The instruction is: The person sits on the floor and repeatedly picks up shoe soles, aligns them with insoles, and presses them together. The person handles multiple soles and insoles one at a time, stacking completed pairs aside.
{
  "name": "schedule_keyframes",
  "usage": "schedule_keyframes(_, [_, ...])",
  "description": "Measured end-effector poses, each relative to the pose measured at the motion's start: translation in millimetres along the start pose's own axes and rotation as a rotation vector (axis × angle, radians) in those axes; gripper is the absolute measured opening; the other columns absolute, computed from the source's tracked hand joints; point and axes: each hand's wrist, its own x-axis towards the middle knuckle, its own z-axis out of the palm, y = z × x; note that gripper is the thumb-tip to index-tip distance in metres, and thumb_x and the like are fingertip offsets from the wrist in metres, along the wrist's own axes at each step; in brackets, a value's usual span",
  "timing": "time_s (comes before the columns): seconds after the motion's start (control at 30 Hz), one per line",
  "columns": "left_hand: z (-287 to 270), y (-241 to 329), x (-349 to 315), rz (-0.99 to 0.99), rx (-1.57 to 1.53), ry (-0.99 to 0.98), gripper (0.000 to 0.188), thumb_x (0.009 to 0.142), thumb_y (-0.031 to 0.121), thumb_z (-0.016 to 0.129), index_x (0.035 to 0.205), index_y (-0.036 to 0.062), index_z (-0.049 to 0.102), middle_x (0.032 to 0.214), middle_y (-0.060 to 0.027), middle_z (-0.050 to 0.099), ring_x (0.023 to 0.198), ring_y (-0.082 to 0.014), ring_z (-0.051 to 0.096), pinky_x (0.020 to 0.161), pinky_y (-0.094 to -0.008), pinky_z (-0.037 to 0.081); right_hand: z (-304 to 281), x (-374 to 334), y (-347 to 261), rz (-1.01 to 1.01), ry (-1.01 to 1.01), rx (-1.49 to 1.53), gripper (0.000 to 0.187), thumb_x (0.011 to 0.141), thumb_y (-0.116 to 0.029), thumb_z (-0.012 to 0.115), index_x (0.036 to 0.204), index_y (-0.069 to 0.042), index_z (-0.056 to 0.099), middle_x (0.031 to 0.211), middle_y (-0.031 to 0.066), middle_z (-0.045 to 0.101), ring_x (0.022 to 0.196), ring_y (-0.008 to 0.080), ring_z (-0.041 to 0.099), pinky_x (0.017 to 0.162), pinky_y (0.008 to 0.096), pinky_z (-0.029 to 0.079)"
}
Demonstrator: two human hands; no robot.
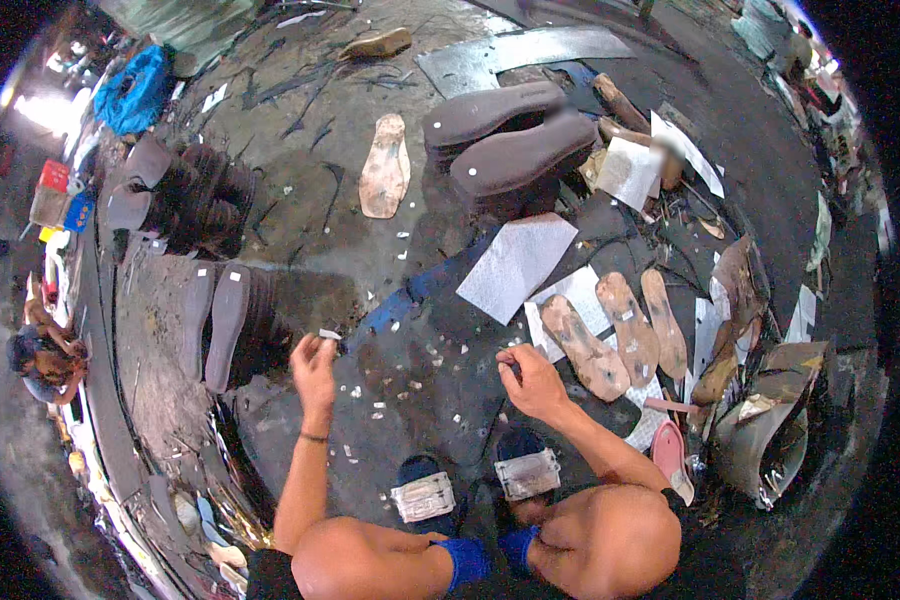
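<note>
My left hand (315, 372) is closed in a pinch on a small white piece (330, 334), which sticks out past the fingertips. It hovers to the right of a stack of dark brown soles (232, 318) with small white squares on their tops. My right hand (532, 382) has its fingers curled together; whether anything small is between them is hidden. Beyond that hand lie a light grey textured sheet (518, 265) and several worn tan sole templates (584, 350). Small white scraps (377, 406) are scattered on the dark floor between my hands.
Larger stacked brown soles (522, 150) stand farther out, beside a single tan template (385, 165). More dark soles (185, 195) are piled at the far left, near a blue bag (133, 90). A pink sole (672, 455) lies right of my knee. Another person (45, 350) sits at the left edge.
</note>
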Motion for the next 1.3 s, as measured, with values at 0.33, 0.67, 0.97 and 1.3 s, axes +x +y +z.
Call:
schedule_keyframes(0.33, [180, 70, 214, 0.428, 0.953, -0.307, 0.095, 0.082, 0.052, 0.082, 0.155, 0.0111, 0.037, 0.158, -0.022, 0.038, 0.149, -0.043, 0.029, 0.116, -0.0589, 0.034, -189, 228, 39, 0.366, 0.414, 0.407, 0.071, 0.085, -0.069, 0.071, 0.115, -0.004, 0.069, 0.102, 0.0046, 0.067, 0.088, 0.0147, 0.058, 0.076, 0.0326, 0.046])
schedule_keyframes(0.67, [187, 43, 206, 0.549, 1.009, -0.281, 0.07, 0.076, 0.046, 0.085, 0.127, 0.0036, 0.061, 0.128, -0.0255, 0.055, 0.124, -0.0434, 0.047, 0.105, -0.0533, 0.04, -182, 282, 4, 0.356, 0.249, 0.9, 0.06, 0.08, -0.059, 0.077, 0.123, -0.019, 0.065, 0.112, -0.0019, 0.068, 0.101, 0.0168, 0.059, 0.089, 0.0371, 0.044])
schedule_keyframes(0.97, [157, 62, -58, 0.03, -0.318, -0.575, 0.073, 0.088, 0.036, 0.08, 0.144, 0.0023, 0.048, 0.156, -0.0204, 0.041, 0.138, -0.0349, 0.045, 0.11, -0.0469, 0.043, -66, 154, -13, 0.311, 0.303, 1.242, 0.036, 0.086, -0.049, 0.07, 0.111, -0.022, 0.068, 0.102, -0.0042, 0.068, 0.088, 0.0144, 0.062, 0.072, 0.0336, 0.047])
schedule_keyframes(1.3, [-43, 96, -87, -0.076, 0.011, -0.034, 0.072, 0.076, 0.029, 0.085, 0.135, -0.0013, 0.055, 0.125, -0.0107, 0.064, 0.113, -0.0265, 0.063, 0.105, -0.0414, 0.047, 73, 206, -44, 0.039, -0.205, -0.05, 0.089, 0.087, -0.067, 0.07, 0.137, 0.005, 0.054, 0.13, 0.0227, 0.065, 0.108, 0.0353, 0.067, 0.091, 0.0482, 0.055])
